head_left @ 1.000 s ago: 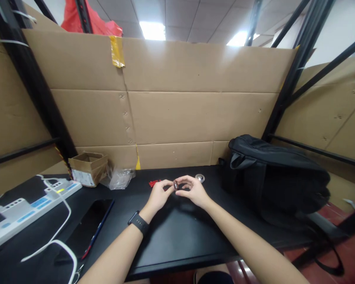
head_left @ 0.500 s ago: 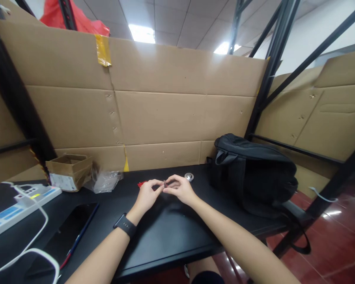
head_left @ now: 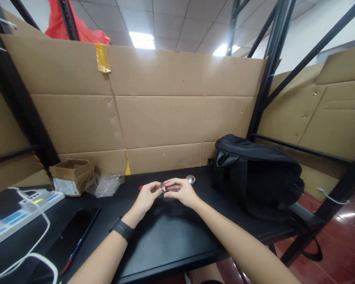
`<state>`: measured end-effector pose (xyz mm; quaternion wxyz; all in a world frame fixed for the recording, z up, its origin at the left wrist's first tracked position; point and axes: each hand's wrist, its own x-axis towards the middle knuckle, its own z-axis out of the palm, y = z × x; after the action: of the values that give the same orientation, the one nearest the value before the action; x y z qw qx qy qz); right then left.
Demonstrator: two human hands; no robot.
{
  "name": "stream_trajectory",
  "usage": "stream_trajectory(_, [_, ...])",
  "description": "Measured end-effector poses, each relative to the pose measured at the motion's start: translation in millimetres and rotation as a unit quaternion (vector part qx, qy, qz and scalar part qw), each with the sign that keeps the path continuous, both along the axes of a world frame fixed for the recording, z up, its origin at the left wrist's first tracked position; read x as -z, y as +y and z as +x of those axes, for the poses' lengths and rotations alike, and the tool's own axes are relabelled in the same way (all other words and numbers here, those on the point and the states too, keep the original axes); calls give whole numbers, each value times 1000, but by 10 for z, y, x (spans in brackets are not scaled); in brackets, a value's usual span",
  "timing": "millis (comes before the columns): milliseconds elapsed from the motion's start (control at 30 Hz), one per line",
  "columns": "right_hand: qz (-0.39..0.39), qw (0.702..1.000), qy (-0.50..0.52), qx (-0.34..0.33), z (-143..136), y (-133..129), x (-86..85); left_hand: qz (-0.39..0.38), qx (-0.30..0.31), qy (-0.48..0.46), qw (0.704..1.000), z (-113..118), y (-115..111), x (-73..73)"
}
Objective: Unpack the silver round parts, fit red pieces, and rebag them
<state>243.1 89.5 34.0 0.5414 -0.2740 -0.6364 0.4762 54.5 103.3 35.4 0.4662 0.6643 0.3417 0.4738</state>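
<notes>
Over the middle of the black table, my left hand (head_left: 148,197) and my right hand (head_left: 183,192) meet at the fingertips. Between them they pinch a small, shiny, round metal piece (head_left: 163,187); the fingers cover part of it, and its exact kind cannot be made out. A bit of something red (head_left: 140,188) peeks out behind my left hand, mostly hidden. Just beyond my right hand lies a silver disc (head_left: 190,180) with a raised centre, touched by neither hand. A dark watch is on my left wrist.
To the left are a small open cardboard box (head_left: 72,175), a clear plastic bag (head_left: 109,185), a white power strip (head_left: 29,211) with cables, and a dark phone (head_left: 72,236). A black backpack (head_left: 257,177) stands at the right. Cardboard panels (head_left: 162,118) wall the back.
The metal piece between my fingers has turned and shows more of its shiny round shape. The red thing is more hidden behind my left hand. The view has shifted slightly.
</notes>
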Motion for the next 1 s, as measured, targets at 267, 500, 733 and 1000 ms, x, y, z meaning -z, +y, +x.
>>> stream_trajectory(267, [39, 997, -60, 37, 63, 34, 26, -26, -12, -13, 999, 14, -5, 46])
stream_trajectory(500, [33, 998, -62, -2, 79, 107, 40, -10, -2, -21, 1000, -5, 38, 66])
stream_trajectory(733, [9, 998, -61, -17, 78, 116, 23, -4, -11, -8, 1000, -14, 19, 21])
stream_trajectory(1000, [-30, 999, -37, -25, 148, 161, 129, -2, 4, -1, 1000, 38, 140, 82])
